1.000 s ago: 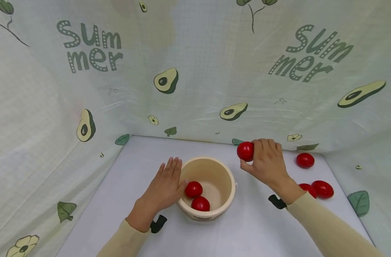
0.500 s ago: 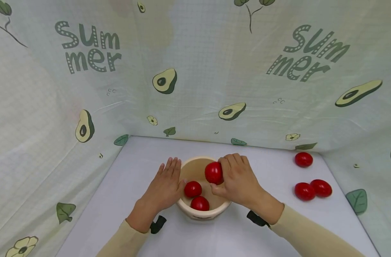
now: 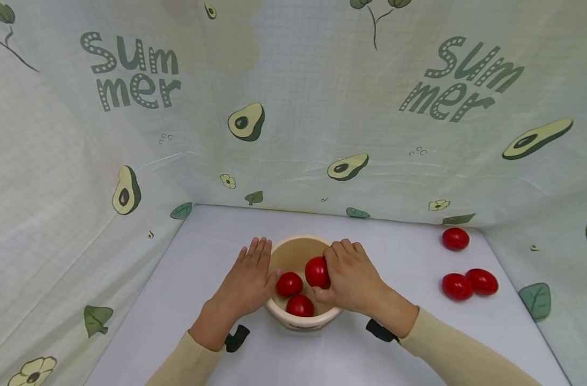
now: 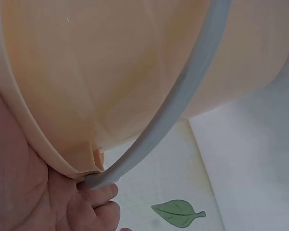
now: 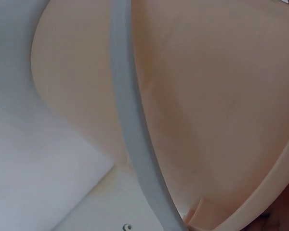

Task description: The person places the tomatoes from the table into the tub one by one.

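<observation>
A cream bucket [image 3: 306, 323] stands on the white table, two shiny red tomatoes [image 3: 289, 284] lying inside against its left and near wall. My right hand [image 3: 355, 279] reaches over the bucket's right rim and grips a third tomato [image 3: 317, 272] between thumb and fingers, over the bucket's opening. On the other side my left hand [image 3: 247, 281] rests flat at the left rim with straight fingers. In the left wrist view its palm lies along the rim, the fingers by the end of the grey handle [image 4: 183, 91]. The right wrist view shows mostly the bucket wall [image 5: 231, 96].
Toward the table's right side lie two tomatoes [image 3: 457, 287] side by side, with another tomato [image 3: 455, 239] farther back. A cloth [image 3: 293, 107] printed with avocados and lettering hangs behind and along both sides of the white table [image 3: 394, 348].
My right hand has carried its tomato leftward from above the table's right half to over the bucket, then slightly lower. My left hand has stayed at the rim.
</observation>
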The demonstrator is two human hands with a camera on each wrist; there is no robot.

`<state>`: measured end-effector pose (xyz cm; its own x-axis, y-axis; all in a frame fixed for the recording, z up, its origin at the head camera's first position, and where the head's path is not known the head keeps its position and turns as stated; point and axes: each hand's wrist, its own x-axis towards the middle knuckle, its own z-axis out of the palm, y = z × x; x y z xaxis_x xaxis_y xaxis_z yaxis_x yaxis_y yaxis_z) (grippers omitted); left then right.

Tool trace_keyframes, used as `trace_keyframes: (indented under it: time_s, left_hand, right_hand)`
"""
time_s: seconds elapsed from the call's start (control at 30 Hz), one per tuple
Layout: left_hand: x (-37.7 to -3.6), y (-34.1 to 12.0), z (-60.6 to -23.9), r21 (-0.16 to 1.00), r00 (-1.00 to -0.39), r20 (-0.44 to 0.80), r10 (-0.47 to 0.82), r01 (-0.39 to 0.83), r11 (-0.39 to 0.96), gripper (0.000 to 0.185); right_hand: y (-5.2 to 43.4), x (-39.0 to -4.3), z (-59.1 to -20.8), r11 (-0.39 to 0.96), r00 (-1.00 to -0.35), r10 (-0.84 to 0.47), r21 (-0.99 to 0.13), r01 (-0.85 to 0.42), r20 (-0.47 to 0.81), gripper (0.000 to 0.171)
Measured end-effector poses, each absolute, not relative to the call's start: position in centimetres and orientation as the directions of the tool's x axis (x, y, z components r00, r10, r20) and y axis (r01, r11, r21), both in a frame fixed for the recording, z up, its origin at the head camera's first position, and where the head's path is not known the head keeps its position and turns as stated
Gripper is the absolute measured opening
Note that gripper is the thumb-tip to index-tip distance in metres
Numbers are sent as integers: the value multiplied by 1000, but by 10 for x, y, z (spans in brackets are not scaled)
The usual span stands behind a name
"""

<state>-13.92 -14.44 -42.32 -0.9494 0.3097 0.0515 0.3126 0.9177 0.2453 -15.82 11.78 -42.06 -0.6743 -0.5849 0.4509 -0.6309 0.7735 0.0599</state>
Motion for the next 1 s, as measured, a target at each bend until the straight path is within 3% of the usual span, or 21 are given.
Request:
trace_keyframes:
  time_s: [0.77, 1.0]
  left_hand:
    - [-138, -144, -423, 307, -951, 52, 306, 307, 901, 75]
    - [-138, -143, -423, 312, -951, 48, 305, 304, 900, 75]
  right_hand:
    - [121, -156, -419, 783, -691, -583, 67, -619, 427, 59]
    - [131, -158, -419, 770, -651, -588, 88, -631, 479, 61]
